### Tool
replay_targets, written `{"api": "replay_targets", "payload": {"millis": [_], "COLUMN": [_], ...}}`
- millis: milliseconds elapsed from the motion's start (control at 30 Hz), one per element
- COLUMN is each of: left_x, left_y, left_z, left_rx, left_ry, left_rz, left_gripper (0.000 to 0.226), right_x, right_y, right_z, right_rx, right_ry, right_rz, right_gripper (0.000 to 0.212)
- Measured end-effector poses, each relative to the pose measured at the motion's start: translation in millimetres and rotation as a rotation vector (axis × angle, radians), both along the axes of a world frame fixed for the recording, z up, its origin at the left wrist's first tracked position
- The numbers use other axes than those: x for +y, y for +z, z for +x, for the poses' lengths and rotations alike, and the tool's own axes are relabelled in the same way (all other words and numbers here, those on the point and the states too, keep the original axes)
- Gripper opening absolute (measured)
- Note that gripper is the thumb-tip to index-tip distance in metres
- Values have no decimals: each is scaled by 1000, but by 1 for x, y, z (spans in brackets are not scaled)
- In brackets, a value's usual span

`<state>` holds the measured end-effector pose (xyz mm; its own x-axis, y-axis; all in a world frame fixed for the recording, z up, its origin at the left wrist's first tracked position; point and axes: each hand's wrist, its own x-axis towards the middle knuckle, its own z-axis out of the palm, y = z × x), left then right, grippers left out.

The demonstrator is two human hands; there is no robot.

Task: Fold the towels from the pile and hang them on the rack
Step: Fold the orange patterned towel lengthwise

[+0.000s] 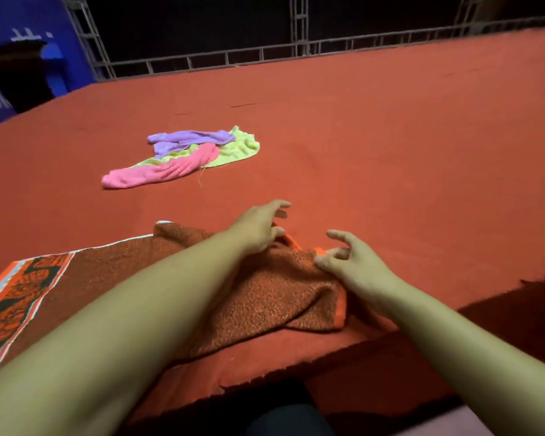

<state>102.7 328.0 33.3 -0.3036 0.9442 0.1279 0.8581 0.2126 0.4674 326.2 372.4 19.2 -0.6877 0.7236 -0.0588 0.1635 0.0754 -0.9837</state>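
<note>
Here, setting: we look down over a broad surface covered in red cloth (375, 127), with our two bare forearms reaching forward from the bottom of the view.
Towel in hand: an orange-and-dark speckled towel (265, 297) lies bunched near the front edge of the red cloth, under and between our hands. Its patterned border end (16, 297) runs off the left edge of the view, so we cannot see its full length.
Left hand: our left hand (258, 228) rests on the far side of the speckled towel, fingers spread and curved. The fingertips look loose rather than clamped, but the underside is hidden, so we cannot tell whether it holds any fabric.
Right hand: our right hand (350, 259) pinches a bright orange edge of the towel between thumb and fingertips, the other fingers lifted and curled.
Pile: farther back and to the left, well apart from our hands, lie a pink towel (158, 173), a purple towel (186, 140) and a yellow-green towel (239, 147), loosely overlapping.
Background: a metal frame of bars (299, 29) stands beyond the far edge, dark behind it. At far left a blue panel (29, 17) shows, too dim and blurred to make out.
Hidden: our forearms cover much of the towel's middle.
</note>
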Motion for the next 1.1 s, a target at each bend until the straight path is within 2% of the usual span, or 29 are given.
{"api": "replay_targets", "payload": {"millis": [167,267,333,500,667,733,867,967,1100], "left_x": [7,9,12,22,33,41,70,98,137], "left_y": [-16,-13,-10,-17,-19,-13,10,26,23], "left_z": [-11,-20,-23,-23,-26,-30,-37,-39,-33], "left_rx": [10,-11,-16,-85,-82,-136,-268,-255,-253], "left_ry": [-30,30,55,11,84,108,177,204,210], "left_rz": [-146,-56,-14,-41,64,135,304,402,418], "left_gripper": [58,46,42,47,38,39,40,38,36], "right_x": [-10,-13,-15,-17,-13,-12,6,24,48], "right_y": [-12,-13,-16,-22,-24,-21,-8,1,3], "right_z": [28,39,42,46,54,58,59,62,77], "right_rx": [-82,-124,-86,12,-103,-13,173,123,-47], "right_ry": [43,117,193,204,265,202,-82,-231,-275], "right_rz": [131,214,176,106,308,268,128,164,188], "right_gripper": [57,57,65,83,87,81,67,67,72]}}
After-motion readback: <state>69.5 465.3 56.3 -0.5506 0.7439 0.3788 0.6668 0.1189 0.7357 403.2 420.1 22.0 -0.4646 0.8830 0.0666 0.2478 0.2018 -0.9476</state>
